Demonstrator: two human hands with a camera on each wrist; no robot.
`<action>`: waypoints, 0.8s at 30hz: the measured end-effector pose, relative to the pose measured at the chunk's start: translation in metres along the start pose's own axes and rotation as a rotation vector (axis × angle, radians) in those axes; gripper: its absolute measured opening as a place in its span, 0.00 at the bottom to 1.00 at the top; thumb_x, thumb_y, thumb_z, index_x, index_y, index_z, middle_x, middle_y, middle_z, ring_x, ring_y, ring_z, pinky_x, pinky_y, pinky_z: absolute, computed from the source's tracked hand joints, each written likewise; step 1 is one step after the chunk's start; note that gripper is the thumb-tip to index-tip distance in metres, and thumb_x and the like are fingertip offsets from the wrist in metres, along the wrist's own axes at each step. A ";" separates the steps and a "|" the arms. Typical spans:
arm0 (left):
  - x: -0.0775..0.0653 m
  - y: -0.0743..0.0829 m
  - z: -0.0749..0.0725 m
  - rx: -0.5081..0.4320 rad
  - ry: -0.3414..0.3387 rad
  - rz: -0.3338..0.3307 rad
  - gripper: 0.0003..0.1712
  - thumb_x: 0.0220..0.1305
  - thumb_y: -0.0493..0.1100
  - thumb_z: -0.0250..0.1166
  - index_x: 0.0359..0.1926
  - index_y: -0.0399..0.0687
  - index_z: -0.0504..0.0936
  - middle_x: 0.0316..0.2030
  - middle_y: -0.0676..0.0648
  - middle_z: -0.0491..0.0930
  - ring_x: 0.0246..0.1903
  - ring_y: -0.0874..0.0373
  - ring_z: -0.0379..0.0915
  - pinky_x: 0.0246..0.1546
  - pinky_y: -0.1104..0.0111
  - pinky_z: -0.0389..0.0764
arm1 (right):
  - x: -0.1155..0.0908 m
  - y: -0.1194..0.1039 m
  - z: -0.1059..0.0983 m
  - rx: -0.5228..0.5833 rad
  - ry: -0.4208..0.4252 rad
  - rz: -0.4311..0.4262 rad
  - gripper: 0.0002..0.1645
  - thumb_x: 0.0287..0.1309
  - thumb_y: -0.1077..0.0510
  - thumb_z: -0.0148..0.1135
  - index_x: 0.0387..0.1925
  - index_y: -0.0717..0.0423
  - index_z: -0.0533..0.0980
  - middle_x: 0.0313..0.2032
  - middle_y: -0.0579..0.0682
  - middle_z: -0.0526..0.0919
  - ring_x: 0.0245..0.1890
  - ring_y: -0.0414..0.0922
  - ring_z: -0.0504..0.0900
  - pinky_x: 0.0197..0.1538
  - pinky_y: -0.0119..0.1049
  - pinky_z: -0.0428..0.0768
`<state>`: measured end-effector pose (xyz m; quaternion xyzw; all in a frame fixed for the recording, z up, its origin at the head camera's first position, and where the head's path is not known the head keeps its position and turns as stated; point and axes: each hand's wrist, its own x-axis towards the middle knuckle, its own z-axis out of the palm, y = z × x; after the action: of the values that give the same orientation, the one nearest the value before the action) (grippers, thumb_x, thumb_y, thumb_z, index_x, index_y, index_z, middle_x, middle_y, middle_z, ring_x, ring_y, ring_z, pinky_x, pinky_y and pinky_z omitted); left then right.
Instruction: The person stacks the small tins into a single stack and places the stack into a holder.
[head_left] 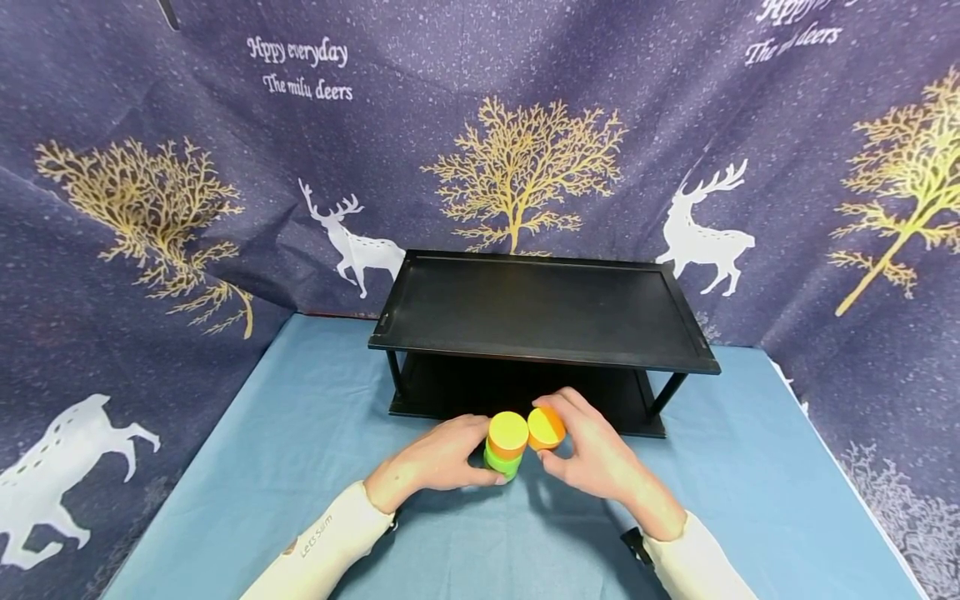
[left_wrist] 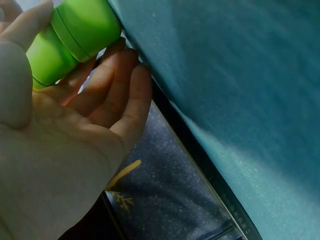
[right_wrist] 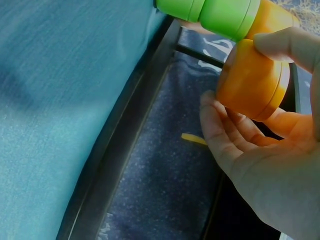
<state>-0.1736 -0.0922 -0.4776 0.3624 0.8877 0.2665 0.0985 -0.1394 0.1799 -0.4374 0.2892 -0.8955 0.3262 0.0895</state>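
Two small green lidded jars [left_wrist: 89, 27] stand one on the other on the blue cloth, and an orange lidded jar [head_left: 507, 435] with a yellowish top sits on them. My left hand [head_left: 450, 454] curves its thumb and fingers round the green jars from the left. In my right hand [head_left: 591, 442], a second orange jar [right_wrist: 253, 80] is pinched between thumb and fingertips, tilted. It is off the cloth, close beside the stack's orange jar, and overlaps that jar's edge in the right wrist view.
Just beyond the hands stands a black two-level rack [head_left: 540, 308], its lower shelf [head_left: 450, 387] partly hidden under the top. Blue cloth [head_left: 315, 400] covers the table. A dark patterned curtain [head_left: 420, 125] with deer and trees hangs behind and at both sides.
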 end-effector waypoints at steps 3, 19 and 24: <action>0.000 0.000 0.000 0.001 0.001 0.001 0.35 0.61 0.67 0.76 0.65 0.62 0.79 0.52 0.63 0.82 0.52 0.62 0.77 0.61 0.61 0.79 | 0.000 -0.001 -0.001 0.004 0.000 0.002 0.36 0.49 0.60 0.83 0.60 0.50 0.78 0.53 0.41 0.78 0.46 0.38 0.77 0.52 0.38 0.84; -0.001 0.002 -0.001 -0.001 -0.002 -0.004 0.35 0.62 0.66 0.76 0.65 0.61 0.79 0.54 0.62 0.82 0.53 0.61 0.76 0.62 0.59 0.79 | 0.004 -0.005 -0.006 -0.005 0.033 -0.012 0.36 0.48 0.60 0.82 0.60 0.53 0.78 0.52 0.41 0.78 0.46 0.38 0.77 0.51 0.38 0.84; -0.001 0.001 -0.001 0.003 -0.002 -0.004 0.35 0.62 0.66 0.76 0.65 0.61 0.80 0.53 0.62 0.82 0.52 0.61 0.77 0.62 0.60 0.79 | 0.005 -0.006 -0.008 -0.004 0.031 -0.008 0.36 0.48 0.60 0.82 0.60 0.52 0.78 0.51 0.41 0.77 0.45 0.38 0.76 0.50 0.38 0.84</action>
<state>-0.1729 -0.0925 -0.4759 0.3612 0.8886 0.2646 0.0992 -0.1401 0.1788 -0.4268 0.2875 -0.8935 0.3285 0.1052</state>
